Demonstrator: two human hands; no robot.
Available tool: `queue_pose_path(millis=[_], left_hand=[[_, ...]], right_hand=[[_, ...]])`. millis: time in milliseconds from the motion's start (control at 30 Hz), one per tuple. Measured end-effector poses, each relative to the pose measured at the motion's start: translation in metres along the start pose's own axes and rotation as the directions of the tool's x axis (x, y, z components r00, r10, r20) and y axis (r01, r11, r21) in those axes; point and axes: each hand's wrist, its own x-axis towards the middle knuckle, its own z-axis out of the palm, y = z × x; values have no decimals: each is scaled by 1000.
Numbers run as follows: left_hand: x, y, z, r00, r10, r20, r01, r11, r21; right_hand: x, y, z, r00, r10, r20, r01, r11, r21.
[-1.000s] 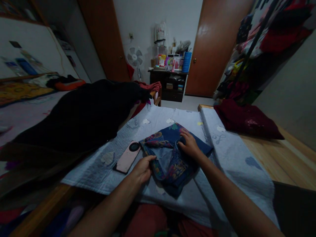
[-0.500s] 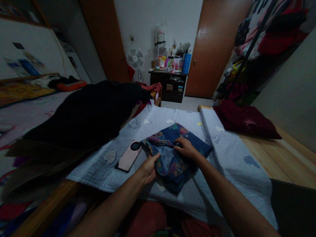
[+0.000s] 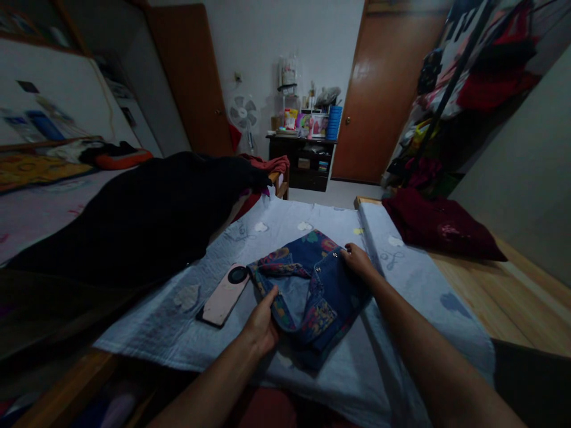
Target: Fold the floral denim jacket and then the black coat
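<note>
A blue denim garment [image 3: 328, 297] with floral patches and metal snap buttons lies folded on a pale blue quilted sheet [image 3: 209, 249]. Its collar opening faces the near left side. My left hand [image 3: 263, 324] grips the garment's near-left edge, thumb on top and fingers underneath. At the upper right, my right hand [image 3: 357, 260] pinches the cloth beside the snaps. Just left of the garment rests a pink phone [image 3: 224, 297] with a round black camera block, back side up.
Dark clothes [image 3: 147, 208] are heaped on the left. A folded maroon garment [image 3: 441, 229] sits on a wooden board [image 3: 504, 297] at the right. Farther back stand a fan [image 3: 244, 113], a dark cabinet [image 3: 297, 160] and a wooden door [image 3: 366, 107].
My right hand has moved right and slightly up, from the garment's middle to its upper right edge, uncovering the snaps. My left hand keeps its hold on the collar side.
</note>
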Motion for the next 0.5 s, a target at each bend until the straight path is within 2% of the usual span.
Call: queue_pose_path(millis=[100,200,400,500], left_hand=[[4,1,2,996,48,-69,-46,998,36],[6,-2,4,985,146,-92,-138,986,90],[8,-7,8,922,378,-87,-368,923,114],[11,-5,7,923,374,-87,-366,926,97]], right_hand=[[13,2,0,995,40,87,-40,999,-9],[25,2,0,985,79,156,-79,997,-1],[37,2,-4,937,142,319,-173,982,72],[39,1,-7,905,180,385,-231,969,90]])
